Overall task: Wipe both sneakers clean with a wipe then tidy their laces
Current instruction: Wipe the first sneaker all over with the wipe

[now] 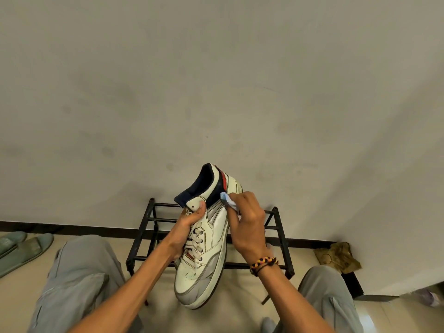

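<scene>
A white sneaker [204, 267] with grey panels, a navy collar and a red heel stripe is held up in the air, toe toward me and heel up. My left hand [186, 228] grips it across the tongue and laces, thumb near the top eyelet. My right hand [247, 222] pinches a crumpled pale blue wipe [227, 200] and presses it against the shoe's side, just below the navy collar. The white laces [195, 239] are threaded through the eyelets. The second sneaker is out of view.
A black metal shoe rack [281, 239] stands against the wall behind the sneaker. Green slippers [21, 248] lie on the floor at the left. A crumpled brown bag [338, 257] sits at the right by the wall. My knees in grey trousers [79, 272] flank the shoe.
</scene>
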